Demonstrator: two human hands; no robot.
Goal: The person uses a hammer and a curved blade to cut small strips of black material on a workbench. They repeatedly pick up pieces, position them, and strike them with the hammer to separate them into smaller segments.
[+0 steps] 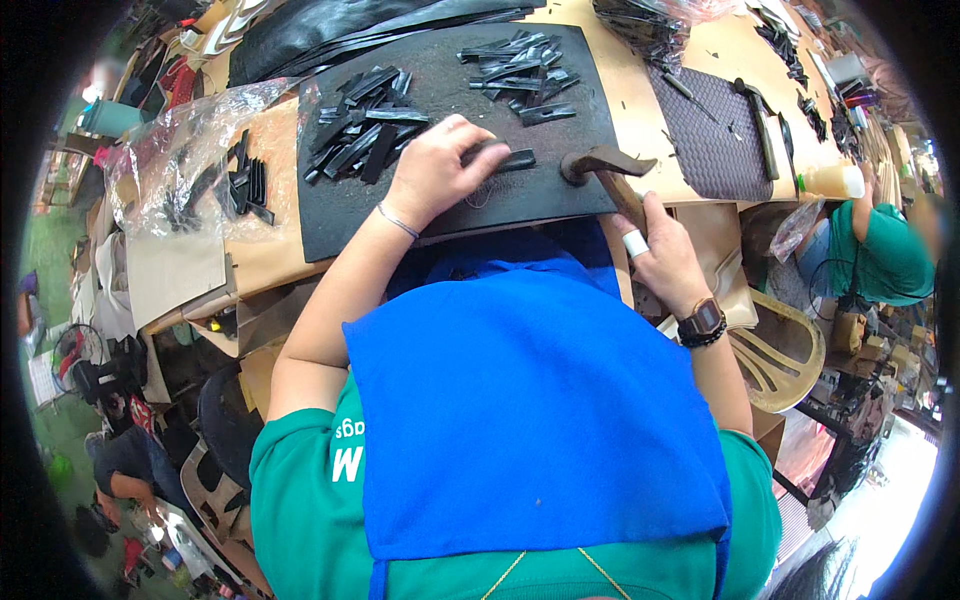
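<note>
My left hand [448, 170] rests on a dark board [560, 205] with its fingers curled. It pinches a short black strip, leather-like [518, 160], whose end sticks out to the right of the thumb. My right hand [665, 252] is closed round the wooden handle of a hammer [612, 166]. The hammer's head is over the board's right edge, beside the strip and apart from it. Two piles of folded black strips lie on the board, one pile [365, 125] beyond my left hand and another pile [520, 75] further back.
Clear plastic [205, 160] with black pieces covers the table's left. Black sheets [370, 30] lie at the back. To the right are a quilted dark mat [710, 130], an awl-like tool [692, 97] and another hammer [760, 130]. A person in green [880, 250] is at far right.
</note>
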